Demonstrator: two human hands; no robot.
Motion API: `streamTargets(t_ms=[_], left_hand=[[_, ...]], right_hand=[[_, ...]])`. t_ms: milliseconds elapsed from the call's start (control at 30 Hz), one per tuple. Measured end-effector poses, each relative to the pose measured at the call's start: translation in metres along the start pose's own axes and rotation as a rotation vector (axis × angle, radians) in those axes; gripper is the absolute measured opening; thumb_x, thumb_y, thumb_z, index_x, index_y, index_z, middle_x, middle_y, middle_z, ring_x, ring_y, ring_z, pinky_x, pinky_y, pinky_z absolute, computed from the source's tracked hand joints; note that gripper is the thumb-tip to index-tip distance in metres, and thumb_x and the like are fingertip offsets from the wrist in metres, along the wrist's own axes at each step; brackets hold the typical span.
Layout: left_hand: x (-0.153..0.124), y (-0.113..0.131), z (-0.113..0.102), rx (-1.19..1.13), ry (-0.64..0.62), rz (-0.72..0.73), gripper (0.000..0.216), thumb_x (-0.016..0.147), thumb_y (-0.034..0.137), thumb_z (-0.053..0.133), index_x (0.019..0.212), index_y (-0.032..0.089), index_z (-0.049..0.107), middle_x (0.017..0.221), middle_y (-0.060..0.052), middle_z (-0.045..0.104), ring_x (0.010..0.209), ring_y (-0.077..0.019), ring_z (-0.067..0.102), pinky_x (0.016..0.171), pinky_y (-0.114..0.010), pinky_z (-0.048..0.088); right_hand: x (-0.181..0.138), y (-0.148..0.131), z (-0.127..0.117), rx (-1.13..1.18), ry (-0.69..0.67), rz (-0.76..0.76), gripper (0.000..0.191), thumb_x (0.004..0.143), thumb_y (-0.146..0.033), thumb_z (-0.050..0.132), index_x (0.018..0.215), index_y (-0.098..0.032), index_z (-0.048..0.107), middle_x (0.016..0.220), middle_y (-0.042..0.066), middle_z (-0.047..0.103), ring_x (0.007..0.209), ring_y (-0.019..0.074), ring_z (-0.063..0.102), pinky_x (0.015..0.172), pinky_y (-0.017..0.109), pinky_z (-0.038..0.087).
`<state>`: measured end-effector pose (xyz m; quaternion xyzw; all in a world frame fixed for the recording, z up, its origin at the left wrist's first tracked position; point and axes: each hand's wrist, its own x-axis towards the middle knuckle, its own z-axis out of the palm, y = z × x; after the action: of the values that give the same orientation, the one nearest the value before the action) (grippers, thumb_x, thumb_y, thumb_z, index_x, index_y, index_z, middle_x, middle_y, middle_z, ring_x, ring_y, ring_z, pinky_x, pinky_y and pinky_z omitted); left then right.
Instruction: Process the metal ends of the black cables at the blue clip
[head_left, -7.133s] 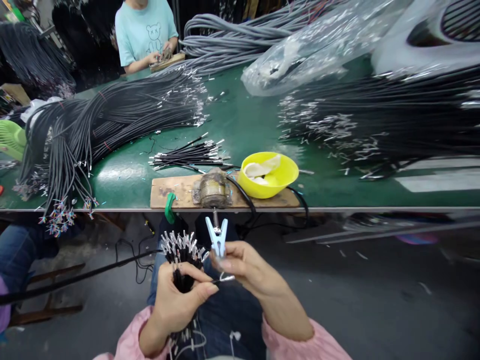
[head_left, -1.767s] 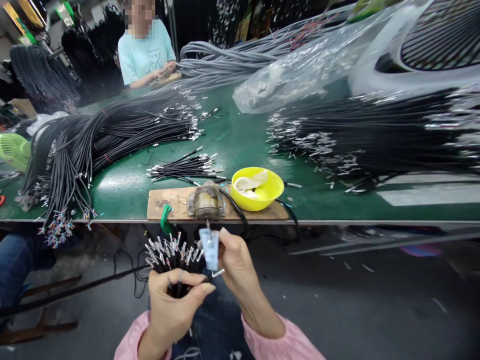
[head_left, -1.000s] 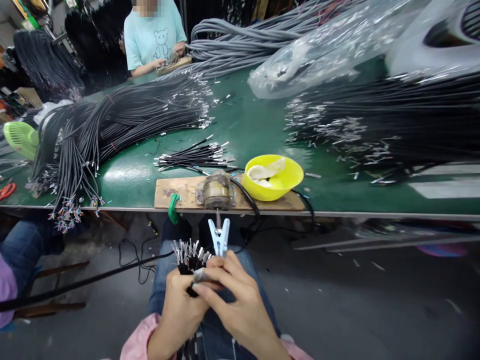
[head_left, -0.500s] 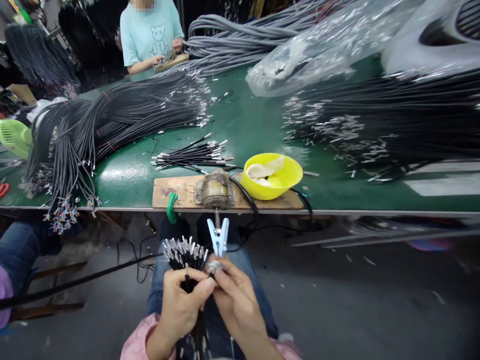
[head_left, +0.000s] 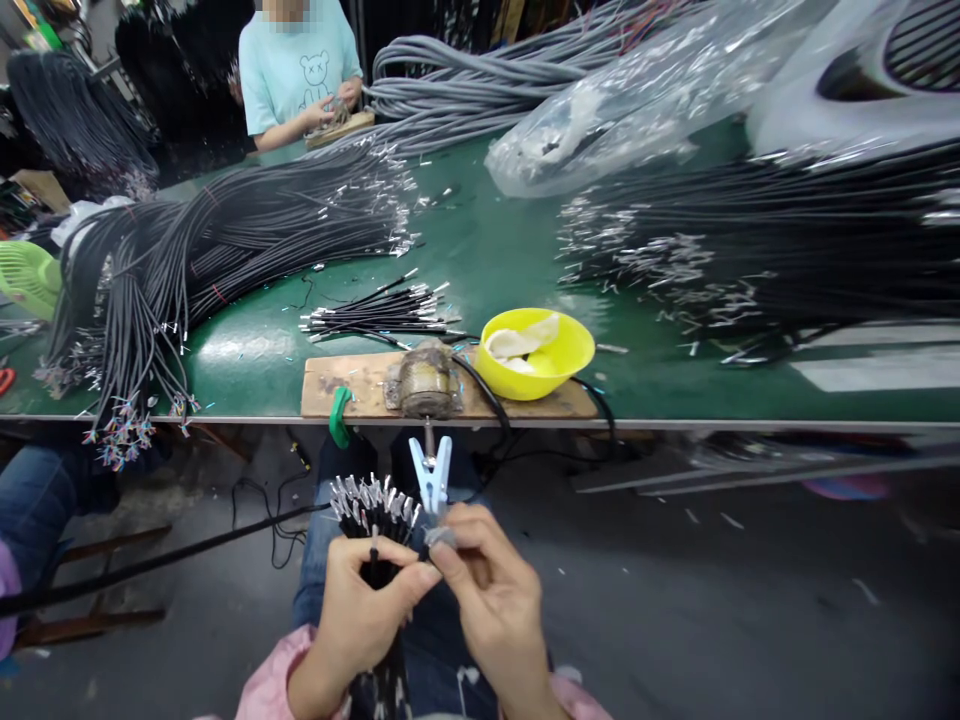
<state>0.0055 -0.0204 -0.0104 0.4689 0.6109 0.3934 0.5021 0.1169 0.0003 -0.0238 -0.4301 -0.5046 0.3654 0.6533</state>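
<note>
My left hand (head_left: 367, 605) is closed round a bundle of short black cables (head_left: 379, 515), whose silvery stripped ends fan upward. Its thumb and forefinger pinch one cable of the bundle toward the right. At that cable's tip, my right hand (head_left: 495, 590) pinches a small greyish-silver piece (head_left: 441, 537), perhaps shielding, between thumb and fingers. Just above my fingertips a light blue clothespin (head_left: 433, 475) hangs on the shaft of a small motor (head_left: 426, 383). The lower part of the bundle passes below my left hand, over my lap.
The motor sits on a wooden board (head_left: 319, 388) at the table edge, beside a green clamp (head_left: 340, 415) and a yellow bowl (head_left: 536, 370). Piles of black cables (head_left: 247, 220) cover the green table (head_left: 480, 240) left and right. Across it, a person in a light blue shirt (head_left: 304, 70) handles something.
My right hand has turned and its fingers have opened out slightly, still pinching the greyish piece. My left hand stays almost in place with the bundle. The view has shifted a little.
</note>
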Motion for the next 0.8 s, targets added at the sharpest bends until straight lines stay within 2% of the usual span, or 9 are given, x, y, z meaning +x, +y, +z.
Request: streamTargets(t_ms=[67, 133, 233, 333, 400, 467, 567, 667, 800], left_hand=[[0.0, -0.001, 0.001, -0.006, 0.009, -0.001, 0.032, 0.073, 0.042, 0.067, 0.065, 0.011, 0.069, 0.047, -0.002, 0.059, 0.036, -0.0087, 0.045, 0.037, -0.021, 0.037], [0.0, 0.001, 0.0, -0.006, 0.01, 0.015, 0.032, 0.077, 0.041, 0.064, 0.066, 0.011, 0.071, 0.043, -0.001, 0.059, 0.034, -0.0088, 0.045, 0.035, -0.021, 0.036], [0.001, 0.007, -0.005, 0.002, 0.021, 0.069, 0.024, 0.074, 0.033, 0.068, 0.064, 0.012, 0.073, 0.051, -0.005, 0.067, 0.045, -0.0136, 0.058, 0.048, -0.024, 0.046], [0.001, 0.012, -0.006, 0.009, 0.036, 0.114, 0.011, 0.066, 0.024, 0.074, 0.062, 0.014, 0.074, 0.064, -0.007, 0.074, 0.06, -0.0191, 0.066, 0.061, -0.027, 0.051], [0.001, 0.015, -0.005, 0.012, 0.048, 0.131, 0.007, 0.064, 0.021, 0.075, 0.062, 0.015, 0.074, 0.062, -0.007, 0.074, 0.058, -0.0192, 0.066, 0.059, -0.027, 0.052], [0.0, 0.016, -0.005, 0.012, 0.063, 0.144, 0.006, 0.064, 0.02, 0.075, 0.061, 0.016, 0.074, 0.056, -0.005, 0.072, 0.05, -0.0171, 0.063, 0.052, -0.026, 0.05], [-0.002, 0.019, -0.006, 0.005, 0.081, 0.168, 0.007, 0.065, 0.021, 0.075, 0.062, 0.016, 0.072, 0.045, -0.001, 0.064, 0.04, -0.0136, 0.055, 0.042, -0.024, 0.044], [-0.002, 0.023, -0.008, 0.001, 0.109, 0.201, 0.006, 0.066, 0.021, 0.074, 0.063, 0.016, 0.072, 0.047, -0.001, 0.065, 0.042, -0.0141, 0.056, 0.047, -0.026, 0.047], [0.005, 0.027, -0.006, 0.004, 0.147, 0.218, 0.006, 0.067, 0.02, 0.073, 0.064, 0.015, 0.072, 0.052, -0.003, 0.069, 0.047, -0.016, 0.06, 0.05, -0.027, 0.049]], right_hand=[[0.0, -0.001, 0.001, -0.137, 0.073, -0.151, 0.019, 0.075, -0.003, 0.057, 0.069, -0.021, 0.059, 0.065, -0.001, 0.053, 0.06, 0.0139, 0.05, 0.058, 0.025, 0.041], [0.002, -0.002, -0.002, -0.116, 0.011, -0.148, 0.02, 0.074, -0.003, 0.058, 0.071, -0.022, 0.063, 0.067, 0.001, 0.057, 0.063, 0.015, 0.052, 0.061, 0.026, 0.042], [0.011, 0.001, -0.01, 0.239, -0.241, 0.276, 0.008, 0.074, -0.02, 0.064, 0.065, -0.021, 0.065, 0.063, 0.001, 0.057, 0.059, 0.0151, 0.051, 0.054, 0.026, 0.039], [0.021, 0.006, -0.015, 0.552, -0.418, 0.773, 0.02, 0.06, -0.035, 0.074, 0.057, -0.017, 0.064, 0.054, -0.001, 0.052, 0.049, 0.0114, 0.043, 0.046, 0.023, 0.032], [0.029, 0.009, -0.015, 0.602, -0.481, 0.894, 0.026, 0.053, -0.036, 0.078, 0.05, -0.015, 0.062, 0.047, -0.003, 0.047, 0.045, 0.0086, 0.036, 0.042, 0.021, 0.027], [0.039, 0.008, -0.014, 0.591, -0.463, 0.875, 0.028, 0.05, -0.036, 0.081, 0.046, -0.015, 0.062, 0.044, -0.004, 0.045, 0.043, 0.0071, 0.031, 0.04, 0.021, 0.024], [0.054, 0.004, -0.009, 0.594, -0.318, 0.8, 0.031, 0.054, -0.043, 0.081, 0.05, -0.016, 0.065, 0.045, -0.003, 0.048, 0.044, 0.0077, 0.034, 0.041, 0.021, 0.029], [0.065, 0.0, 0.0, 0.628, -0.253, 0.749, 0.037, 0.057, -0.054, 0.077, 0.061, -0.018, 0.071, 0.053, -0.001, 0.057, 0.049, 0.0097, 0.044, 0.048, 0.021, 0.039], [0.07, -0.002, 0.013, 0.711, -0.247, 0.755, 0.037, 0.053, -0.052, 0.08, 0.064, -0.018, 0.072, 0.056, -0.001, 0.059, 0.054, 0.0108, 0.05, 0.054, 0.021, 0.043]])
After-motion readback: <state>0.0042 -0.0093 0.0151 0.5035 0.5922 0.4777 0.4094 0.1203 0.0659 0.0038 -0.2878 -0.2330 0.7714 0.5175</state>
